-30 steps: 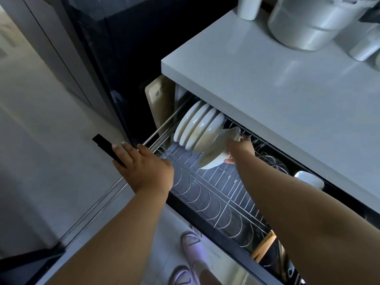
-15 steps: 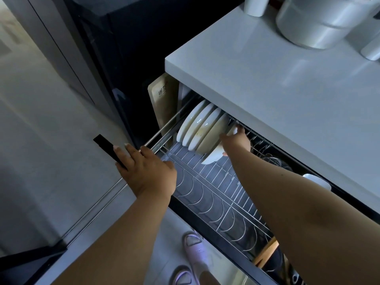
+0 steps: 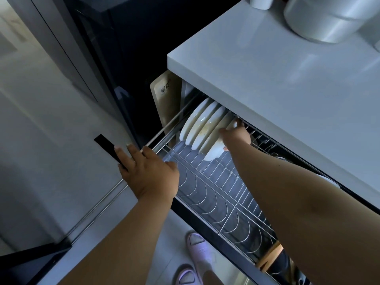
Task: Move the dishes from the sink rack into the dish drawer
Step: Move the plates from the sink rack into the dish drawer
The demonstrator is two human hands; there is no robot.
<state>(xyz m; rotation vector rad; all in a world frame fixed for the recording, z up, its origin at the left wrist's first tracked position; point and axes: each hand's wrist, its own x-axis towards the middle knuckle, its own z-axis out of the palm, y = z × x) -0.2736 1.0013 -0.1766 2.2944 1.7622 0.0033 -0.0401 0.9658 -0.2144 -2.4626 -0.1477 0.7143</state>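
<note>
- Against the frame one second earlier, the white plate [image 3: 213, 150] held by the right hand [image 3: 236, 134] is found pushed further back and more upright, now standing on edge against the row of white plates [image 3: 200, 125] in the wire rack [image 3: 222, 194] of the dish drawer [image 3: 178, 206].
- In that earlier frame the plate was tilted well forward, clear of the row; the gap is now closed and the plate is seen touching the nearest stacked plate.
- The right hand's fingers are wrapped over the plate's upper rim, thumb toward the camera; the grasp is kept.
- The left hand [image 3: 148, 173] is unchanged in position: it rests on the drawer's front corner, fingers extended over the black handle strip [image 3: 107, 146], not clenched.
- The view has shifted slightly; the white countertop [image 3: 287, 89] occupies the upper right as before.
- Hidden or unclear: the plate's rear face and the slot it occupies are covered by the right hand and forearm.
- The far end of the plate row is cut off by the countertop edge.
- A pale object [image 3: 327, 181] beyond the right forearm is largely hidden and cannot be identified.
- A beige board [image 3: 166, 99] with printed characters, too small to read, stands beside the drawer.
- A grey pot [image 3: 324, 19] on the countertop is cropped by the frame's top edge.
- Pale slippers [image 3: 197, 246] are visible on the floor below.
</note>
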